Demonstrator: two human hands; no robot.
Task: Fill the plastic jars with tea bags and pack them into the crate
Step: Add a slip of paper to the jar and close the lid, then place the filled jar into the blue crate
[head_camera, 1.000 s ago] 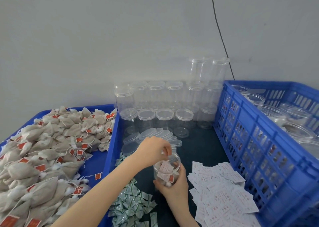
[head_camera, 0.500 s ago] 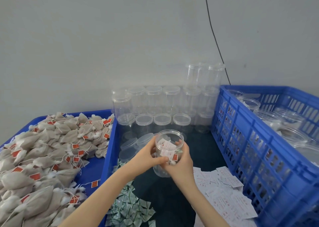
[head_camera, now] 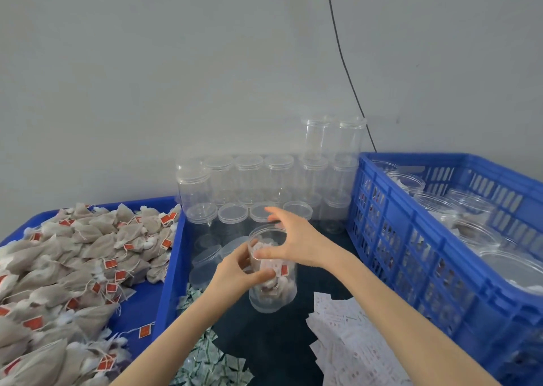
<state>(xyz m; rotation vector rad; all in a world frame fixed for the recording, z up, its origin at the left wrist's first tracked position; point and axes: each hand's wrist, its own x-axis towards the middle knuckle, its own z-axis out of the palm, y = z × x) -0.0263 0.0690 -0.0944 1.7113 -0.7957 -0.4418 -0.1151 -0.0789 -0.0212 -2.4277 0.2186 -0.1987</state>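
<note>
One jar (head_camera: 271, 271) held mid-frame above dark counter (head_camera: 273, 344), long axis upright, mouth open. Left hand (head_camera: 235, 274) grips its wall from 9 o'clock; right hand (head_camera: 293, 239), fingers spread and slack, touches rim from 2 o'clock. Crate (head_camera: 411, 239) lies at 3 o'clock, right hand nearer; loose lids (head_camera: 205, 258) at 10 o'clock. Versus half second ago: right hand shifted from wall to rim.

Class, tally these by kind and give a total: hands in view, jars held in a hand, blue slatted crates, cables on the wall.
Hands: 2 (left hand, right hand)
Held jar: 1
Slatted crate: 1
Cable: 1
Total: 5
</note>
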